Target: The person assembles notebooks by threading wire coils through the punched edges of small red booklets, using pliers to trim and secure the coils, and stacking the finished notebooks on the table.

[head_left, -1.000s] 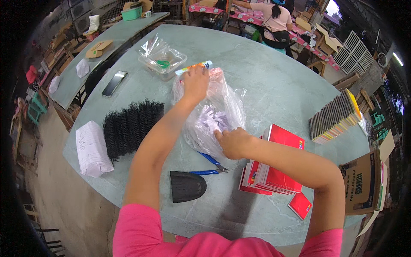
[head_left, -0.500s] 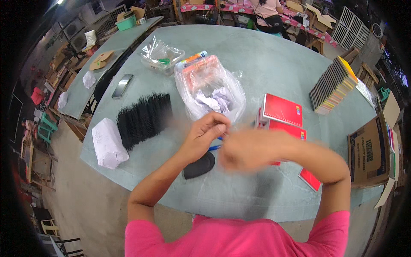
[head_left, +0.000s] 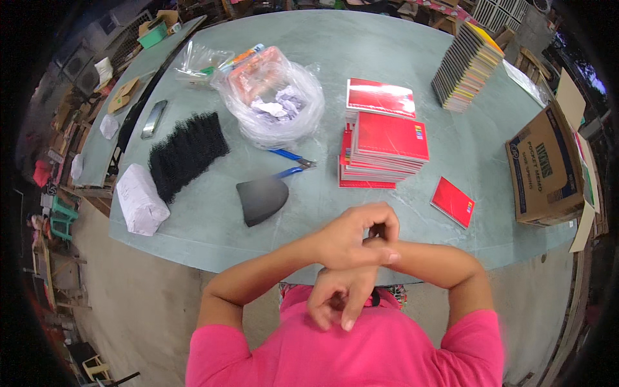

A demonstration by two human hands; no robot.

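It's a bright pink shirt (head_left: pixel 380 351), plain across the front, with short pink sleeves (head_left: pixel 216 351); forearms (head_left: pixel 274 267) bare, fingers (head_left: pixel 387 216) bare, and there, a multicoloured patterned garment (head_left: pixel 401 295) peeks out.

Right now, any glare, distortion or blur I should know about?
All head view: glare whitens part of the rear red notebook; the large plastic bag shows glints; the table looks bowed, likely from the fisheye; corners go black; the left hand looks fairly sharp.

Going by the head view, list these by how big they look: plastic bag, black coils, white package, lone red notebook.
Largest to smallest:
1. Plastic bag
2. Black coils
3. White package
4. Lone red notebook
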